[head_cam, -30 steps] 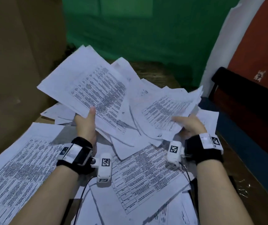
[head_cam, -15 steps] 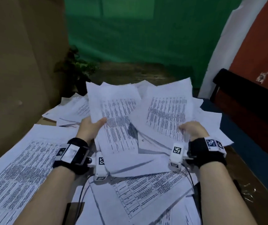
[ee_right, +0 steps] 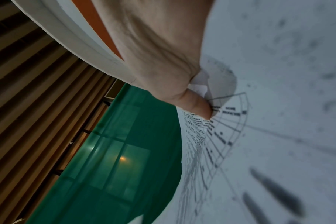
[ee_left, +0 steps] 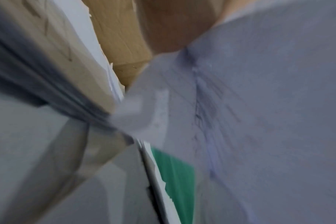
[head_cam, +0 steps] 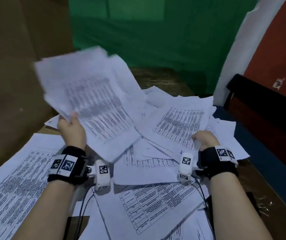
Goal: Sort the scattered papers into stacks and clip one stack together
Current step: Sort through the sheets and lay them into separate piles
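Printed white papers lie scattered over a wooden table [head_cam: 163,78]. My left hand [head_cam: 71,129] grips a bundle of sheets [head_cam: 87,94] by its near corner and holds it raised and tilted, blurred by motion. In the left wrist view the sheets [ee_left: 259,121] fill the frame and hide the fingers. My right hand [head_cam: 203,138] pinches another bundle of printed sheets [head_cam: 178,122] at its near right edge, thumb on top. The right wrist view shows the thumb [ee_right: 197,104] pressed on the printed table of the top sheet [ee_right: 269,121]. No clip is in view.
A large stack of printed pages [head_cam: 12,186] lies at the near left, more loose sheets [head_cam: 156,201] under my wrists. A brown wall [head_cam: 9,66] rises at the left, a green curtain [head_cam: 156,32] behind. A dark chair [head_cam: 260,110] stands at the right.
My left hand has swung its bundle up and to the left, away from the right bundle. The right hand's bundle has dropped lower and flatter over the pile.
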